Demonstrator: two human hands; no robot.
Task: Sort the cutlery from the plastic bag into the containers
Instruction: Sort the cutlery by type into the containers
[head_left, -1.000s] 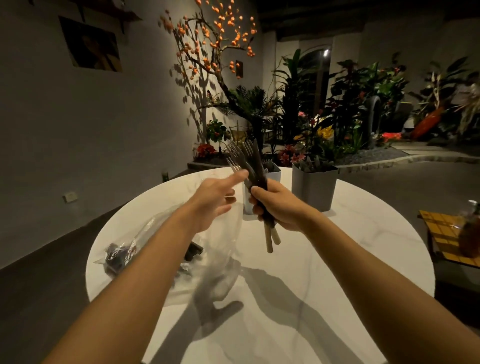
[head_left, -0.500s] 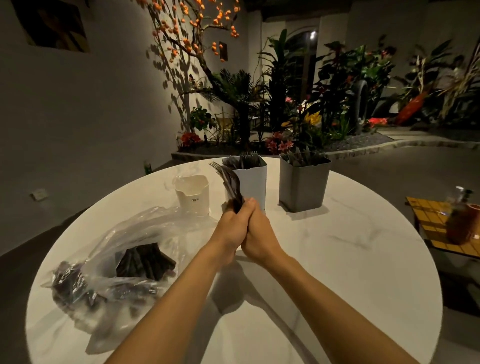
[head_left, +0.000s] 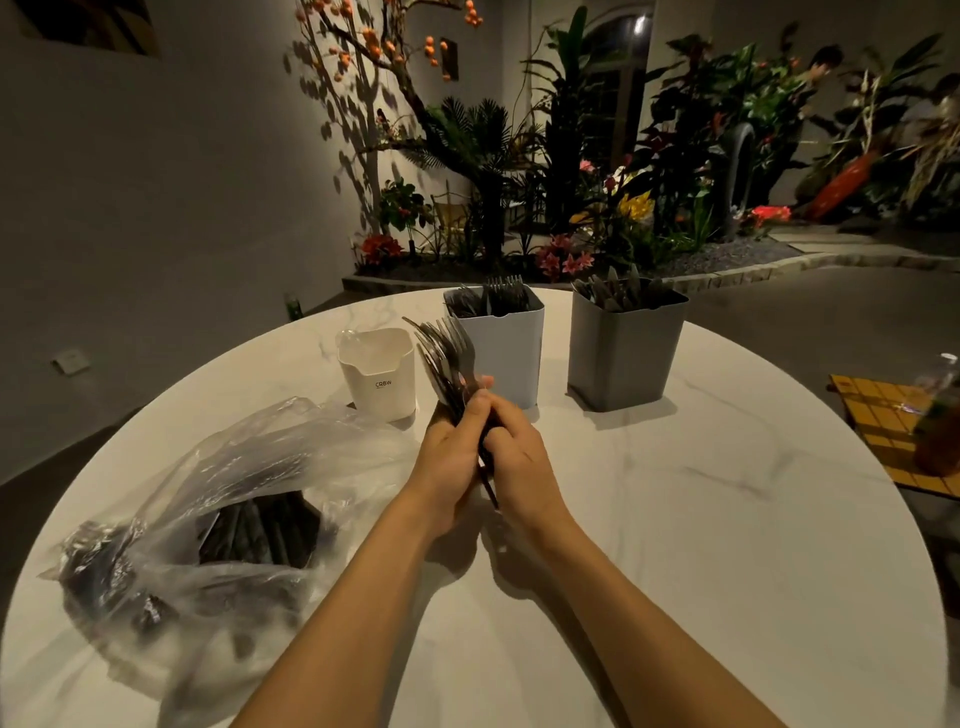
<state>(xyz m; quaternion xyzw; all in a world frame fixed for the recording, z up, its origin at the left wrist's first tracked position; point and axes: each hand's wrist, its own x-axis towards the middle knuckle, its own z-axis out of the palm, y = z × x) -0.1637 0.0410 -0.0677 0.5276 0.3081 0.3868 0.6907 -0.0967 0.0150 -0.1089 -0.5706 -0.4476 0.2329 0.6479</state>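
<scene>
Forks (head_left: 447, 358), dark and bunched together, stand just in front of the pale container (head_left: 506, 353), towards its left side. Their tines point up and fan out, and their handles run down between both hands. The left hand (head_left: 449, 462) wraps the bunch from the left, its fingers (head_left: 475, 415) curled round the handles. The right hand (head_left: 519, 460) grasps the same handles from the other side, its fingers clenched against the left hand. One dark handle end pokes out below the hands, above the desk (head_left: 727, 519).

The pale container holds stored forks (head_left: 501, 293), tines up. Just left of it sits a smaller white cup (head_left: 376, 379) with lettering on its front. Right of it, across a gap, stands a grey container (head_left: 623, 358) with dark pieces sticking out; I cannot tell what kind they are. Well left of the pale container and nearer the person lies the plastic bag (head_left: 208, 493), clear and crumpled, with dark cutlery (head_left: 260, 530) inside. Far right of the container, past the desk's edge, a yellow gridded mat (head_left: 883, 426) carries a blurred bottle (head_left: 937, 421). Behind the container, plants (head_left: 623, 208) line the wall.
</scene>
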